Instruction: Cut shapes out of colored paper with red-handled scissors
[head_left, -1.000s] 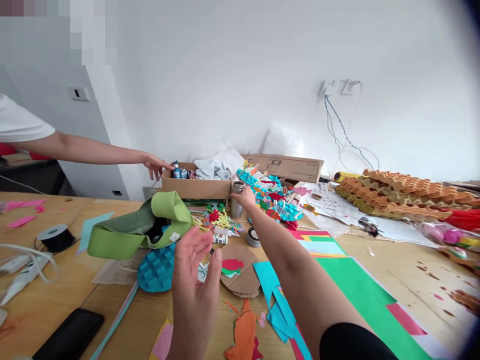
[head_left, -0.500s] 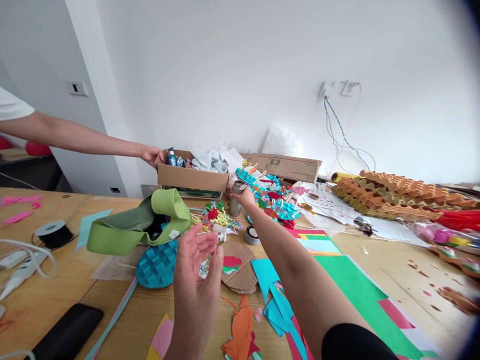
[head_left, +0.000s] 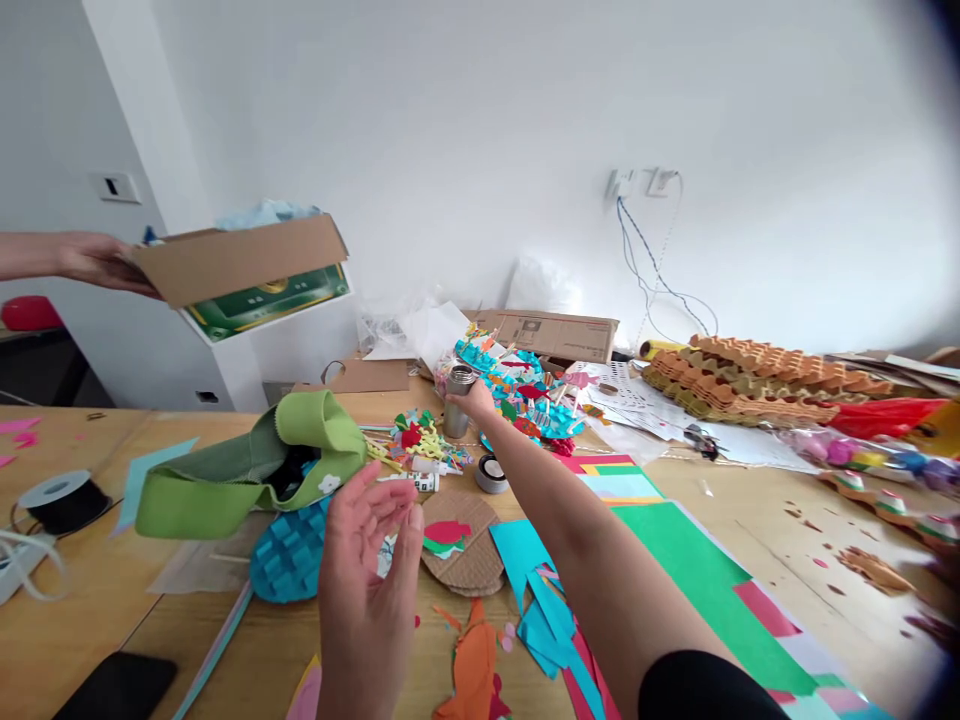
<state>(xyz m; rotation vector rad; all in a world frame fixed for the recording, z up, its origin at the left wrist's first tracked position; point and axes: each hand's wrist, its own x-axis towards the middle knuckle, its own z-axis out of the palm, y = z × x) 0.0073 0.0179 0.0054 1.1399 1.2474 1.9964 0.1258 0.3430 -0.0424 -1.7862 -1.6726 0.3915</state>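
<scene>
A white wall fills the back of the room, with a switch plate at upper left, and power sockets trailing thin cables at upper right, above a long wooden table.

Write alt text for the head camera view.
A person's right hand reaches a steel flask on a wooden table strewn with paper crafts, while their left hand hovers near a green felt bag. A co-worker's hand holds up a cardboard box.
</scene>
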